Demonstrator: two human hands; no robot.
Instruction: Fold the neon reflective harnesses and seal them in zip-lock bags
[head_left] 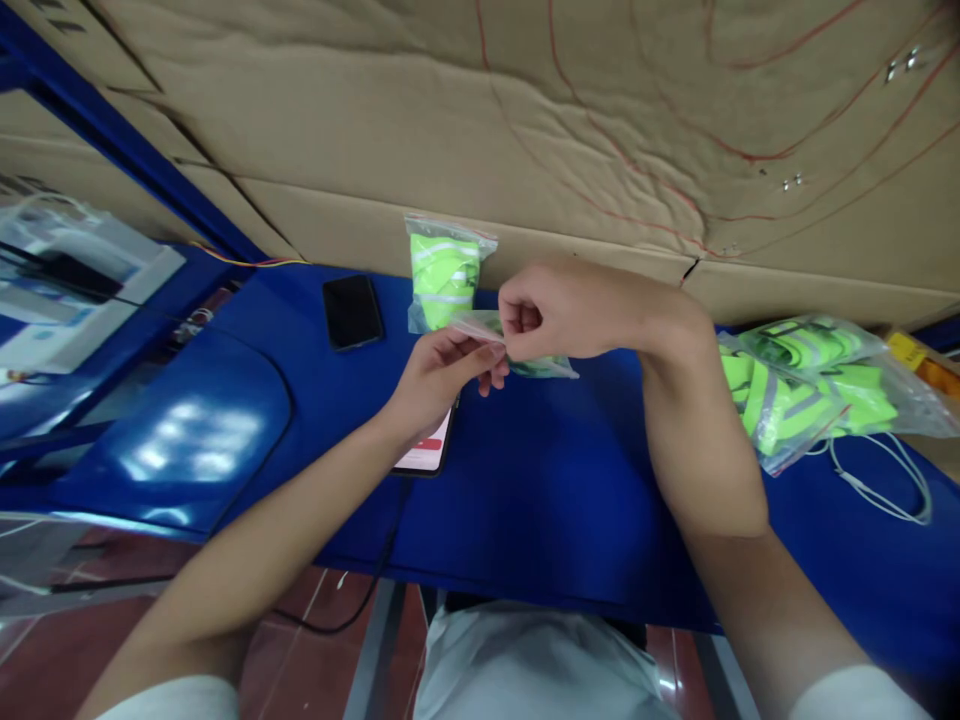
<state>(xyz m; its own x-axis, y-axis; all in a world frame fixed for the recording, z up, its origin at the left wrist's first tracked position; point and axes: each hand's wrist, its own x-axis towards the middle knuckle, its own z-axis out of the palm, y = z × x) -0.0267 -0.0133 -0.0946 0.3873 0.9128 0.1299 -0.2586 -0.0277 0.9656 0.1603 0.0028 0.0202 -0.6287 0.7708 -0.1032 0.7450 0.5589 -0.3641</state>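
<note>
A clear plastic bag [551, 367] lies between my hands, with something green partly showing inside it. My left hand [450, 372] pinches the bag's edge between thumb and fingers. Right beside it, my right hand [551, 312] is closed on the same edge, and its wrist and fingers hide much of the bag. Just behind my hands stands another bag [444, 272] with a folded neon-yellow reflective strap inside. Below my left hand, partly covered by it, a phone with a lit screen [424, 455] lies on the blue table [540, 500].
A dark phone [352, 312] lies to the left. At the right are several bagged neon-yellow straps [806, 390], a white cable loop [885, 490] and a cardboard box [926, 365]. A cardboard wall [375, 120] rises behind the table. White equipment [90, 290] stands far left.
</note>
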